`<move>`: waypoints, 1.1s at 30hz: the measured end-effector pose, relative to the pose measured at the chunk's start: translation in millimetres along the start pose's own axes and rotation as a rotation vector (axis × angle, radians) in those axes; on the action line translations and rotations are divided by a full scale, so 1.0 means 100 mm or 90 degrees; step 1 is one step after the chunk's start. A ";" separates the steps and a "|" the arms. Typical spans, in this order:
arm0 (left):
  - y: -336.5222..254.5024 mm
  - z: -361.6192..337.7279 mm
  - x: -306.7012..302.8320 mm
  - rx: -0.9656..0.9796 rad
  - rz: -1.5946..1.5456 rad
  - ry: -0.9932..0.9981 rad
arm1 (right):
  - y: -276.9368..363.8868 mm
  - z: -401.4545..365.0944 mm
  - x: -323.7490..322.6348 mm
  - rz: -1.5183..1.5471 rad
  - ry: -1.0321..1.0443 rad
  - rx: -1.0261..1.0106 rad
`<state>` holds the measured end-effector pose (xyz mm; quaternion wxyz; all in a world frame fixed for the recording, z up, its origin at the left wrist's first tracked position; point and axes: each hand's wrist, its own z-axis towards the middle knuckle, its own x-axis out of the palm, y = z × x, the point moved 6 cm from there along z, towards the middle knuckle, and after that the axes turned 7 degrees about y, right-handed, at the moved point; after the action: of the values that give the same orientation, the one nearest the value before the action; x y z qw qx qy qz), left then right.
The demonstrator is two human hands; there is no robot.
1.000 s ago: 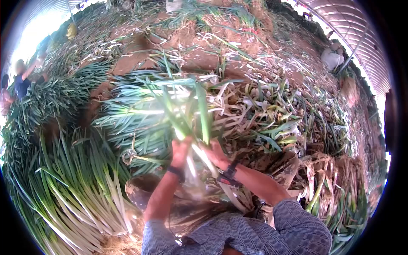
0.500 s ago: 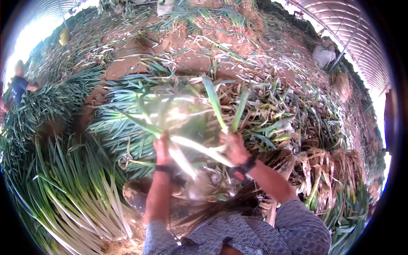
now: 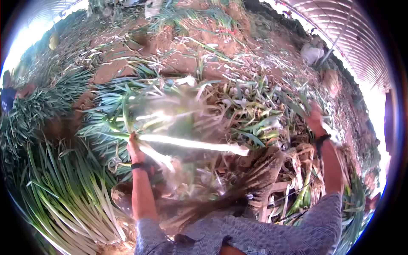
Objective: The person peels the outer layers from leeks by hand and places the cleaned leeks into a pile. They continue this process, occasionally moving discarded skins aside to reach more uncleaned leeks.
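Long onion stalks [image 3: 191,143] with white stems stretch rightward from my left hand [image 3: 134,148], whose fingers are wrapped round them where the green leaves begin. One stem reaches to the middle of the view and a shorter one angles down. Out to the right, my right hand [image 3: 313,119] is over the leaf scraps, with green leaf pieces beside its fingers. Blur hides whether it grips them. Peeled leaves and scraps [image 3: 255,106] lie in a heap between my hands.
Clean long onions [image 3: 80,199] lie piled at lower left. Green-topped onions [image 3: 55,95] fill the left side, near a person [image 3: 8,95]. Dry roots and stalks [image 3: 306,170] lie at right. A white sack [image 3: 311,54] stands farther back, under a curved roof.
My right hand has moved away from the stalks, far to the right. My left hand has shifted left, still holding the stalks. The view has turned slightly right.
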<state>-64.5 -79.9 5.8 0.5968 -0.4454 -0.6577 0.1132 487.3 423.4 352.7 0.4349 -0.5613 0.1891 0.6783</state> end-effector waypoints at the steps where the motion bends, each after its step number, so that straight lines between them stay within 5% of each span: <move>1: 0.03 0.00 0.02 -0.015 0.001 0.010 | 0.63 -0.08 -0.11 0.170 0.068 -0.105; 4: 0.04 -0.02 0.19 -0.057 -0.052 0.034 | 2.39 -0.70 -0.22 0.532 0.408 -0.368; 7: -0.08 -0.05 0.15 -0.025 -0.047 -0.006 | 3.26 -1.29 0.36 0.557 0.596 -0.400; 9: -0.14 -0.06 0.08 0.011 -0.058 0.010 | 3.51 -1.50 0.45 0.616 0.312 -0.585; 10: -0.23 -0.23 0.23 0.012 -0.067 0.002 | 3.58 -1.55 0.41 0.689 0.278 -0.572; 13: -0.30 -0.45 0.37 0.059 -0.034 0.116 | 3.68 -1.50 0.38 0.753 0.288 -0.474; 17: 0.22 -0.46 0.42 -0.030 0.006 0.083 | 4.19 -1.37 0.53 0.799 0.282 -0.368; 20: 0.44 -0.38 0.37 0.065 0.156 0.167 | 4.62 -1.33 0.54 0.863 0.217 -0.404; 22: 0.44 -0.35 0.30 -0.047 0.164 0.046 | 4.61 -1.40 0.53 0.783 0.358 -0.467; 24: 0.37 -0.32 0.30 0.010 0.209 0.089 | 4.64 -1.47 0.56 0.744 0.469 -0.473; 26: 0.29 -0.35 0.30 0.020 0.210 0.066 | 4.21 -2.02 -0.12 0.876 0.524 -0.825; 27: 0.33 -0.24 0.17 -0.064 0.205 -0.059 | 4.07 -2.03 -0.29 0.812 0.522 -0.834; 30: 0.34 -0.29 0.31 -0.011 0.161 -0.052 | 3.90 -1.89 -0.39 0.574 0.500 -0.775; 33: 0.42 -0.34 0.44 0.011 0.227 -0.062 | 4.38 -1.89 -0.32 0.388 0.315 -0.806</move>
<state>-10.7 -37.0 16.6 0.5388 -0.5436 -0.5954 0.2443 248.8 29.9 224.8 -0.2345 -0.7635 0.0023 0.6018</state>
